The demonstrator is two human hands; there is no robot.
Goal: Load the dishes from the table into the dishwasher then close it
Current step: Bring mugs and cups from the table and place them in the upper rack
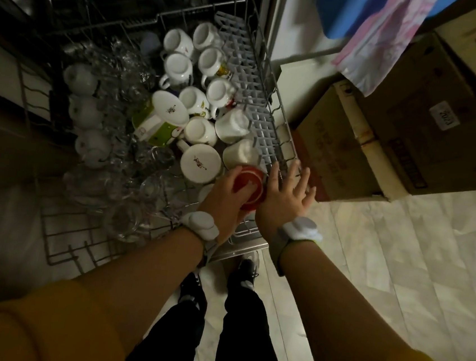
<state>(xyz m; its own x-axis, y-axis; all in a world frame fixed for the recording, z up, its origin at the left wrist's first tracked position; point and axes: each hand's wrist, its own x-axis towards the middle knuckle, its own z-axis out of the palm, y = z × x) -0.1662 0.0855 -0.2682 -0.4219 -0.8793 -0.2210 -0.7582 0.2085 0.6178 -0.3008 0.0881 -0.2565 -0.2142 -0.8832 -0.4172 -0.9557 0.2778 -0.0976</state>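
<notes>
Two hands at the pulled-out rack [274, 75].
The left hand [226, 199] gripped a red cup [249, 186]; the right hand [286, 194] hovered beside it, fingers spread wide.

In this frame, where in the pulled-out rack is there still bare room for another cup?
Bare wire shows along the rack at its near-left corner, in front of the glasses. The white mugs pack the middle and right. The left hand grips a red cup at the near right, beside the right hand.

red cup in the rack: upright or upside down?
Upside down. The red cup shows its base ring facing up, gripped by the left hand in the rack.
</notes>
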